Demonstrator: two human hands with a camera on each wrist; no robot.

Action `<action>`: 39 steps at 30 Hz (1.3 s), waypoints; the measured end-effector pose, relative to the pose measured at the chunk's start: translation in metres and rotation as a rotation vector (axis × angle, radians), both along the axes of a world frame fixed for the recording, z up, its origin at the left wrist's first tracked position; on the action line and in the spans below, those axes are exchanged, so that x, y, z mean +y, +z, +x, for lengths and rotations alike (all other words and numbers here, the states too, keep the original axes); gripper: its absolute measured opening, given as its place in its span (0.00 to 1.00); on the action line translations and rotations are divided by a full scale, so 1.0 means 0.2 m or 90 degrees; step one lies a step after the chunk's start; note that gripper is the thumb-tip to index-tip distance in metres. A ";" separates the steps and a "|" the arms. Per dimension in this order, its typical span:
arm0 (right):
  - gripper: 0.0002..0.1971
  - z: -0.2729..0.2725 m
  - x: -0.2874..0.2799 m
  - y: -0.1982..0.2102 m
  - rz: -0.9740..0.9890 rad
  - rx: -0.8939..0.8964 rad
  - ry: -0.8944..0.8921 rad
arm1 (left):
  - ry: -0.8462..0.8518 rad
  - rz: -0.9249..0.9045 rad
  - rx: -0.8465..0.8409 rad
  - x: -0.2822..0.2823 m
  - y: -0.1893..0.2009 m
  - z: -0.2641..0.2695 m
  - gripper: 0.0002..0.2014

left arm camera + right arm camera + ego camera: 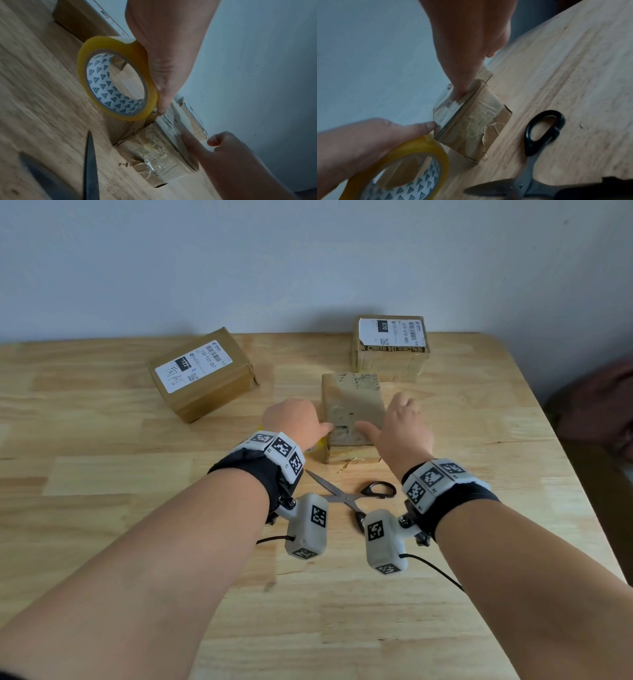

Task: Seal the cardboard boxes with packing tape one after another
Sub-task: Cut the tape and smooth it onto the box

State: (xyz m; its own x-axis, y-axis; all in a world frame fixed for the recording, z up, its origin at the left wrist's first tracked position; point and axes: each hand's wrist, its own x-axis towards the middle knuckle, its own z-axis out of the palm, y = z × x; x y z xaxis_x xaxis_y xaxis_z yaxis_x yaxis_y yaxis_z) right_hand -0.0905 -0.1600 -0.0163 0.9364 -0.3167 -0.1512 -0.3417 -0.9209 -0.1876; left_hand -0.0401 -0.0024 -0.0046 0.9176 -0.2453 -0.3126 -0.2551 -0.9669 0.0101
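The small cardboard box (pixel 351 409) stood on the bench (pixel 137 508) directly ahead of both hands, its long axis running away from the person. The left hand (pixel 296 419) gripped the yellow tape roll (pixel 116 78) against the box's near left corner, thumb on the top. The right hand (pixel 402 426) lay flat, fingers (pixel 457 94) straight, pressing the clear tape strip (pixel 171 121) down on the top face. Judging by this, the strip would run lengthwise, so the roll hand was placed to draw it. Scissors (pixel 356 494) lay just behind the wrists.
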 end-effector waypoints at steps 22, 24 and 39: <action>0.34 -0.10 0.22 -0.20 0.021 0.037 0.253 | 0.075 -0.120 0.059 0.05 -0.07 0.01 0.27; 0.32 -0.09 0.23 -0.23 0.022 0.009 0.222 | 0.074 -0.202 0.089 0.10 -0.08 0.01 0.26; 0.29 -0.08 0.16 -0.22 -0.025 0.021 0.256 | -0.006 -0.132 0.052 0.28 -0.15 -0.04 0.27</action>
State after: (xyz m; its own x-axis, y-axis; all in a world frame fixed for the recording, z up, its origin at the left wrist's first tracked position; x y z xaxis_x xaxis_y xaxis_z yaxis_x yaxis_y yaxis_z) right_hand -0.1066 -0.1282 -0.0602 0.9816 0.0679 -0.1783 0.0423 -0.9887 -0.1439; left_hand -0.0479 0.0544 -0.0336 0.8883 -0.3213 -0.3280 -0.2547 -0.9392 0.2301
